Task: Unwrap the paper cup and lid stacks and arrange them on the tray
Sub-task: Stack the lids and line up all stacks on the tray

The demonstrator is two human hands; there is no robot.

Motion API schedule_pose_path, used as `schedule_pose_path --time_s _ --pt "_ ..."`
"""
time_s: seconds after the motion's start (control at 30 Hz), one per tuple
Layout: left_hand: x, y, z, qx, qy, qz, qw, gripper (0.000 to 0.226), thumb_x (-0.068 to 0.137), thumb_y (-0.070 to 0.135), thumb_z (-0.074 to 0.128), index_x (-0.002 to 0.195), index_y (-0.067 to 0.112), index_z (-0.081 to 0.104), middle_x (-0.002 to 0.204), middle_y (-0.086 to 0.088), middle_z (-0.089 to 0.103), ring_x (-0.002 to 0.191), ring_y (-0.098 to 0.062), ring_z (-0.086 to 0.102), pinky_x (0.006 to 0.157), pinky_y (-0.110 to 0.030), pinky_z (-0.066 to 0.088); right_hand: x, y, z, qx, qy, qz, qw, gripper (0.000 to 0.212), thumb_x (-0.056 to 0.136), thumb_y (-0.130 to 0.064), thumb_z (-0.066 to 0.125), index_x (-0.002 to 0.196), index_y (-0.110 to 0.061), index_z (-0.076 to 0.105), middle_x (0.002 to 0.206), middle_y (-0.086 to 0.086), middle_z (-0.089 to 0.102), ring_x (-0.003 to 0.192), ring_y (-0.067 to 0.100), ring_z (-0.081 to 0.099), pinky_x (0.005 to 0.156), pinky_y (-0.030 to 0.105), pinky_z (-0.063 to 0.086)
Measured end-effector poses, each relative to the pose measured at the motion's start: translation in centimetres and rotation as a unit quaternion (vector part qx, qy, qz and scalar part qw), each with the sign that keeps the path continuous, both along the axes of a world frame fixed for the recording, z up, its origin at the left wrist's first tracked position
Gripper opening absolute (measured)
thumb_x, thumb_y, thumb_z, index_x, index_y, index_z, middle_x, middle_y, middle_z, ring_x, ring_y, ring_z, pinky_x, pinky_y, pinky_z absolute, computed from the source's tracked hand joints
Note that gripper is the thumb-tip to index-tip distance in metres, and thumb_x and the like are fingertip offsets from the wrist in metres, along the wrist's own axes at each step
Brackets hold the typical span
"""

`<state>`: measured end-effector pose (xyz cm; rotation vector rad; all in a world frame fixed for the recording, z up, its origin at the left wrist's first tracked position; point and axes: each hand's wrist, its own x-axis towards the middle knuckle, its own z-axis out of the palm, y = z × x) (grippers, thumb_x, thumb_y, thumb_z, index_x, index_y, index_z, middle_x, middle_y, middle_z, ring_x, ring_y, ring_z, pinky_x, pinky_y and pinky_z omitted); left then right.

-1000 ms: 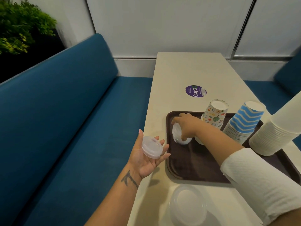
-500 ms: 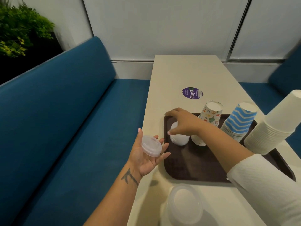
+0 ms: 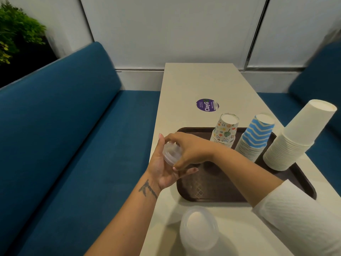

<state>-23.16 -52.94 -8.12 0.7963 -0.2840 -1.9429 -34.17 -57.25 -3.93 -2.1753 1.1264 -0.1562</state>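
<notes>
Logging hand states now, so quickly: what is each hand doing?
Left hand: palm up, cradling the small clear plastic lids, fingers relaxed.
Right hand: fingers curled round those same lids from above, gripping them.

Left hand [image 3: 162, 169] cradles a clear lid [image 3: 171, 153]; right hand [image 3: 190, 150] pinches it beside the tray [image 3: 221, 196]
</notes>
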Motion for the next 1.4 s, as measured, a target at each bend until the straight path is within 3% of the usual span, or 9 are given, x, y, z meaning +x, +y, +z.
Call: schedule_pose_path --time_s 0.17,0.23,0.33,0.5,0.67,0.97,1.13,1.27,1.4 --pt "1.0 -0.6 0.1 -0.007 -0.067 -0.037 0.997 0.093 0.067 0.083 0.039 0.130 0.016 0.056 0.115 -0.011 0.066 0.104 -0.029 0.065 0.079 -0.052 0.056 -0.2 -1.8 0.5 -0.012 0.042 -0.001 0.999 0.075 0.067 -0.021 0.083 0.130 -0.030 0.042 0.126 -0.003 0.046 0.112 0.017 0.047 0.091 0.032 0.050" --pt "1.6 -0.9 -0.3 0.014 -0.108 -0.024 0.994 0.098 0.071 0.085 0.031 0.139 0.015 0.048 0.126 -0.008 0.061 0.112 -0.027 0.060 0.084 -0.050 0.055 -0.8 -3.1 0.3 -0.051 0.082 -0.018 0.995 0.078 0.067 -0.024 0.084 0.132 -0.029 0.041 0.128 -0.002 0.045 0.113 0.019 0.046 0.089 0.030 0.049" --pt "2.0 -1.2 -0.7 0.059 -0.136 0.035 0.988 0.084 0.087 0.075 0.030 0.145 0.015 0.036 0.139 -0.007 0.049 0.115 -0.024 0.053 0.076 -0.044 0.056 -1.9 -4.9 -0.4 -0.103 0.166 -0.037 0.980 0.081 0.068 -0.020 0.082 0.136 -0.028 0.039 0.131 0.001 0.044 0.115 0.024 0.046 0.083 0.028 0.046" --pt "2.1 -1.3 -1.6 0.091 -0.162 0.086 0.979 0.055 0.097 0.054 0.038 0.130 0.013 0.053 0.118 -0.003 0.059 0.093 -0.017 0.057 0.069 -0.036 0.052 -2.6 -5.9 -1.7 -0.100 0.251 -0.041 0.962 0.084 0.070 -0.012 0.080 0.141 -0.025 0.036 0.135 0.005 0.043 0.120 0.027 0.044 0.090 0.033 0.047" --pt "1.6 -1.6 -2.1 0.082 -0.210 0.092 0.970 0.035 0.099 0.033 0.047 0.126 0.013 0.055 0.122 -0.003 0.060 0.103 -0.019 0.056 0.070 -0.034 0.054 -2.6 -6.2 -2.9 -0.090 0.265 -0.035 0.959 0.084 0.071 -0.011 0.080 0.141 -0.025 0.036 0.137 0.007 0.042 0.122 0.028 0.045 0.093 0.034 0.048" --pt "0.8 -1.8 -1.9 0.076 -0.263 0.081 0.959 0.031 0.099 0.028 0.050 0.127 0.015 0.054 0.125 -0.003 0.057 0.111 -0.020 0.054 0.071 -0.033 0.054 -2.7 -6.2 -3.6 -0.075 0.264 -0.035 0.961 0.093 0.071 -0.017 0.082 0.147 -0.030 0.029 0.147 0.005 0.035 0.132 0.030 0.037 0.103 0.039 0.043" --pt "0.5 -1.9 -1.7 0.069 -0.278 0.074 0.955 0.038 0.098 0.027 0.053 0.134 0.014 0.050 0.135 -0.004 0.051 0.121 -0.022 0.049 0.082 -0.040 0.053 -2.9 -5.7 -3.0 -0.070 0.231 -0.043 0.969 0.100 0.071 -0.026 0.084 0.150 -0.027 0.023 0.156 0.002 0.027 0.140 0.028 0.030 0.109 0.042 0.035" --pt "0.7 -1.2 -1.5 0.036 -0.311 0.064 0.948 0.039 0.100 0.027 0.048 0.138 0.015 0.047 0.142 -0.003 0.046 0.131 -0.023 0.042 0.096 -0.044 0.045 -3.3 -4.4 -2.0 -0.085 0.116 -0.086 0.986 0.085 0.078 -0.037 0.078 0.147 -0.026 0.031 0.153 -0.001 0.034 0.135 0.023 0.039 0.107 0.037 0.036" --pt "1.4 0.6 -1.1 -0.005 -0.332 0.056 0.942 0.030 0.100 0.024 0.047 0.129 0.018 0.054 0.136 -0.001 0.052 0.128 -0.021 0.046 0.091 -0.039 0.048 -3.5 -1.6 -0.7 -0.113 0.040 -0.115 0.986 0.063 0.084 -0.040 0.070 0.139 -0.027 0.043 0.144 -0.005 0.047 0.126 0.016 0.047 0.099 0.026 0.037"
